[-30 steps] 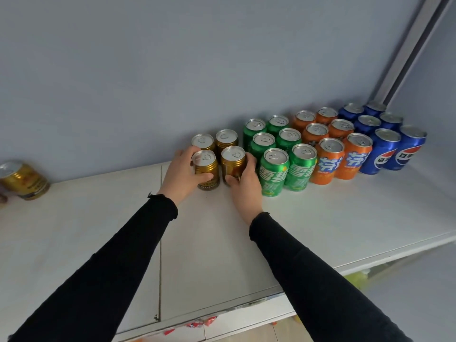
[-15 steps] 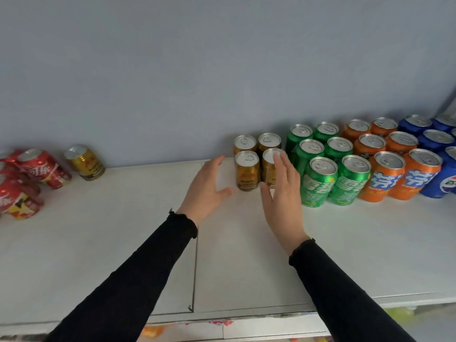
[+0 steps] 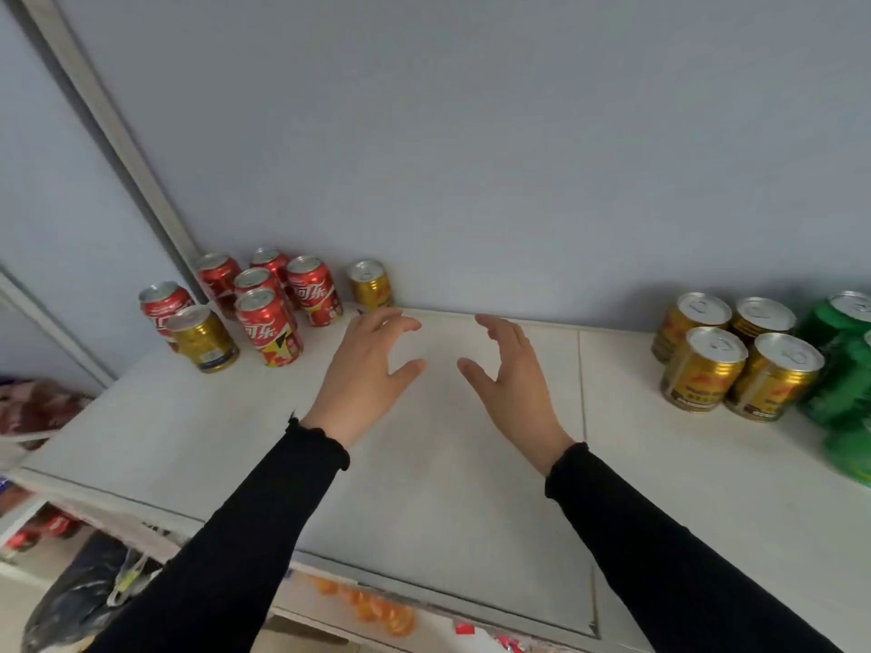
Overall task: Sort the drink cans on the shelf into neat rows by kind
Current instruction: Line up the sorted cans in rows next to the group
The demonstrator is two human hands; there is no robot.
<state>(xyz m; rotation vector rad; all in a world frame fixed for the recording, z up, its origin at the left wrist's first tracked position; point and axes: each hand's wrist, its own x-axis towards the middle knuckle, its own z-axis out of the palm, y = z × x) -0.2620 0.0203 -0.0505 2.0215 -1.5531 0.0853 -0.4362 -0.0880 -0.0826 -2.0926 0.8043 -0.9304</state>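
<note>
One wide-angle head view looks forward and down, close over the white shelf (image 3: 447, 464). The grey wall (image 3: 471, 134) fills the upper frame. Both hands reach in from the bottom edge.

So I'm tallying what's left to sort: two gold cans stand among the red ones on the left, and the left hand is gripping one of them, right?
Not quite. The head view shows two gold cans there, one in front and one by the wall, near the red cans. But the left hand holds nothing; like the right hand, it hovers open over the shelf.
</note>
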